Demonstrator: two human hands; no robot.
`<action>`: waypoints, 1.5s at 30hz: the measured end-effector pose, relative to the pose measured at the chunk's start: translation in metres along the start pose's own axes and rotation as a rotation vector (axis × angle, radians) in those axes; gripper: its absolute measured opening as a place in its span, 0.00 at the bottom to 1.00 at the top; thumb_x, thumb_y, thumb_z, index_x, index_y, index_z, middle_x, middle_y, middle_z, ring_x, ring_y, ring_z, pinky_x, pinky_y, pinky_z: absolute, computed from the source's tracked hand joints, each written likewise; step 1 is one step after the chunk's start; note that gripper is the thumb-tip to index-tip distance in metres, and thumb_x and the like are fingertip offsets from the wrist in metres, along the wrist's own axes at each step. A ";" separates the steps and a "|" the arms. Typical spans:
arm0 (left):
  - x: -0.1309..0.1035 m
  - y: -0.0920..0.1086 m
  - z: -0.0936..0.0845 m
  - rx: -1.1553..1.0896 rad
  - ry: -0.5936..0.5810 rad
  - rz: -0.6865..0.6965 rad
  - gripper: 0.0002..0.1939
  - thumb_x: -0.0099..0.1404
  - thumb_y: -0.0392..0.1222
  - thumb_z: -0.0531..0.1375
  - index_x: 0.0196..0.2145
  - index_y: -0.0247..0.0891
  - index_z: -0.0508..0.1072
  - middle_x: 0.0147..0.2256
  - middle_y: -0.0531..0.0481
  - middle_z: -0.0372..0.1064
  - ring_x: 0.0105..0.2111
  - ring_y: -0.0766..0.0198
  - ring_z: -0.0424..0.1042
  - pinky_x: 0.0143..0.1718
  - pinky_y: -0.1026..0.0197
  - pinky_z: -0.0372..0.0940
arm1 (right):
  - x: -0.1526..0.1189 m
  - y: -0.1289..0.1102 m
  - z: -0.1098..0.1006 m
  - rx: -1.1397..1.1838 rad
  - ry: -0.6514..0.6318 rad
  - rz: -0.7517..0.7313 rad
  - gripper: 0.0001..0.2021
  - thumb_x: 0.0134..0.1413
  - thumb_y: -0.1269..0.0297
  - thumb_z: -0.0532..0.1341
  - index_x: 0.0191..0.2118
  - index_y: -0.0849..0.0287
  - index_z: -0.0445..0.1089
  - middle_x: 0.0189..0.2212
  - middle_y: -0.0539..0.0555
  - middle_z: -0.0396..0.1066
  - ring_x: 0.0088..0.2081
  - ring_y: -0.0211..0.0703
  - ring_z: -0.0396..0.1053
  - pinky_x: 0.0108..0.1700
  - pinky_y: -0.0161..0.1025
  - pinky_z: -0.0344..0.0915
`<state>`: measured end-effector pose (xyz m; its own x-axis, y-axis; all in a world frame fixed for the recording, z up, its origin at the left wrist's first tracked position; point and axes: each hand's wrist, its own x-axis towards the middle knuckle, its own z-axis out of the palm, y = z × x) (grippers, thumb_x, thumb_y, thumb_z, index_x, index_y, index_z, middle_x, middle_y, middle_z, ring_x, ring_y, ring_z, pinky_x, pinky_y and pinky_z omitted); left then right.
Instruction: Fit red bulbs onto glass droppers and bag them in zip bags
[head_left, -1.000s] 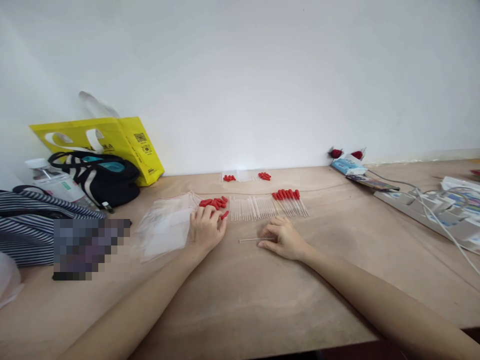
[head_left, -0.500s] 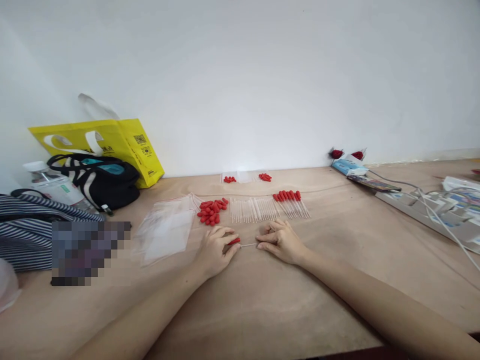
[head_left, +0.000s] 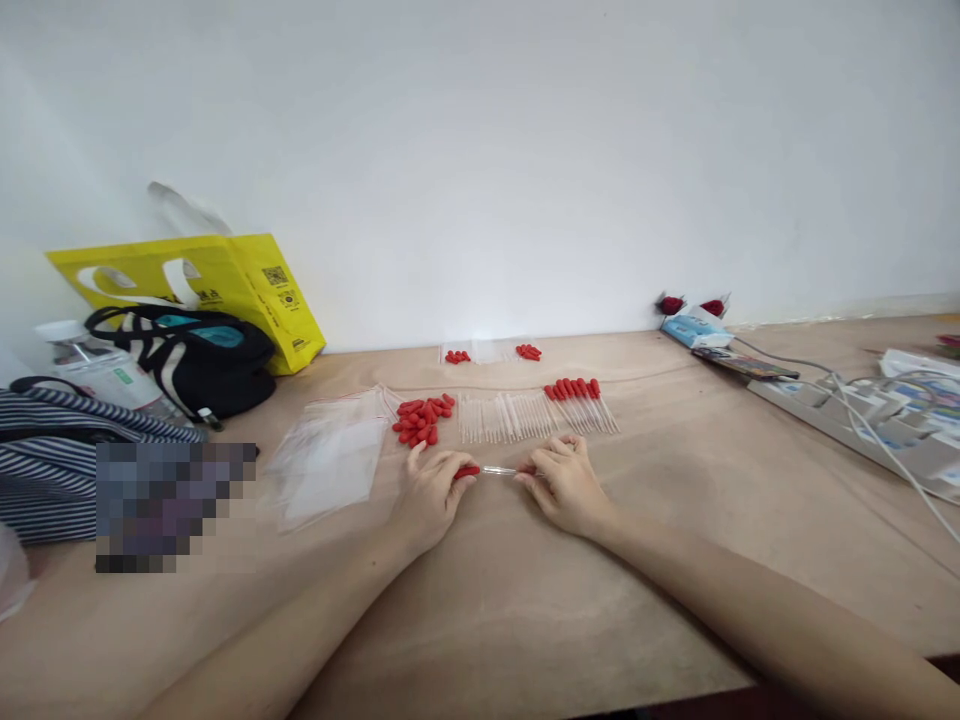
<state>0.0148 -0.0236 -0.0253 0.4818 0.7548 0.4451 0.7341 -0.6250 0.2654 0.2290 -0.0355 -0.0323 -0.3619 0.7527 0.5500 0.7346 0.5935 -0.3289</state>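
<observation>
Between the fingers of my left hand (head_left: 433, 497) is a red rubber bulb (head_left: 468, 472), its end pointing right. My right hand (head_left: 562, 487) pinches a clear glass dropper tube (head_left: 498, 470), whose wide end points left at the bulb with a small gap between them. Beyond my left hand lies a pile of loose red bulbs (head_left: 424, 420). A row of bare glass tubes (head_left: 504, 418) lies to its right. Beside that row are several droppers with red bulbs fitted (head_left: 576, 392), bulbs toward the wall.
Clear plastic bags (head_left: 334, 465) lie flat at left of the pile. Two bagged groups of red bulbs (head_left: 529, 352) sit by the wall. A yellow bag (head_left: 277, 300), a black pouch (head_left: 217, 370) and a bottle (head_left: 112, 380) stand left. A power strip (head_left: 847, 420) with cables lies right.
The tube in my right hand has come up off the table, its wide end now facing the bulb. My left hand has turned slightly, showing more of the red bulb.
</observation>
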 end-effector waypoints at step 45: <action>-0.005 0.009 0.001 -0.082 0.005 0.144 0.07 0.64 0.40 0.49 0.31 0.39 0.65 0.29 0.53 0.71 0.33 0.64 0.69 0.52 0.48 0.43 | -0.001 -0.007 0.004 0.002 -0.112 -0.192 0.11 0.56 0.70 0.49 0.32 0.59 0.68 0.26 0.50 0.71 0.28 0.35 0.63 0.36 0.40 0.43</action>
<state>0.0194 -0.0328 -0.0260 0.5767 0.6552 0.4879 0.6160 -0.7411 0.2672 0.2214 -0.0394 -0.0337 -0.5567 0.6527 0.5139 0.6446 0.7296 -0.2283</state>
